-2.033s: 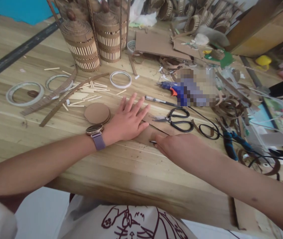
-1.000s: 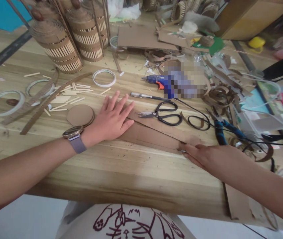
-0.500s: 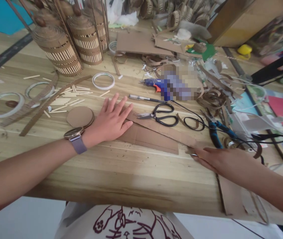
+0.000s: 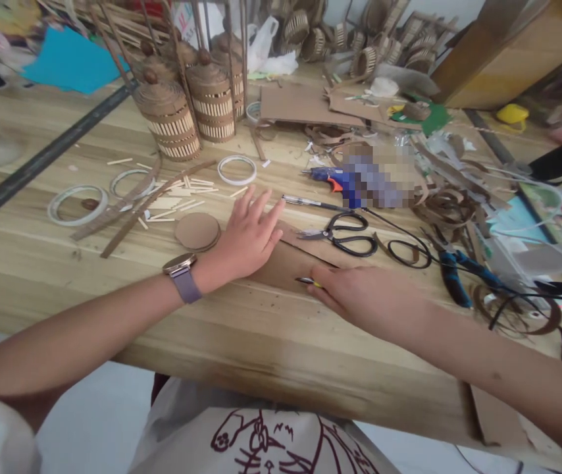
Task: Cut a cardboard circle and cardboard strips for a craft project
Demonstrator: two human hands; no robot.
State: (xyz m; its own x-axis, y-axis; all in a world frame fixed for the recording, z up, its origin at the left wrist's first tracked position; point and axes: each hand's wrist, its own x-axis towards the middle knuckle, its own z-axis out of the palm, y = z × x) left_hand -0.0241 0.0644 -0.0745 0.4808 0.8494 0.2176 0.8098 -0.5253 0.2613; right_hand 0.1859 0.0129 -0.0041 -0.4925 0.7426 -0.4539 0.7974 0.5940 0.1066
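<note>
My left hand lies flat with fingers spread on a brown cardboard piece, near its left end. Over the same cardboard, my right hand is closed on a utility knife; only its metal tip and a bit of yellow show, and the rest is inside the fist. Black-handled scissors rest on a cardboard strip just beyond my hands. A pen lies above the scissors. Round cardboard discs are stacked left of my left hand.
A blue glue gun, partly blurred out, lies farther back. Blue-handled pliers and curled cardboard strips are at right. Tape rolls, small sticks and woven-looking round containers stand or lie at left.
My right hand has moved left along the cardboard with the knife, coming closer to my left hand. My left hand stays pressed on the cardboard. The camera view has shifted left.
</note>
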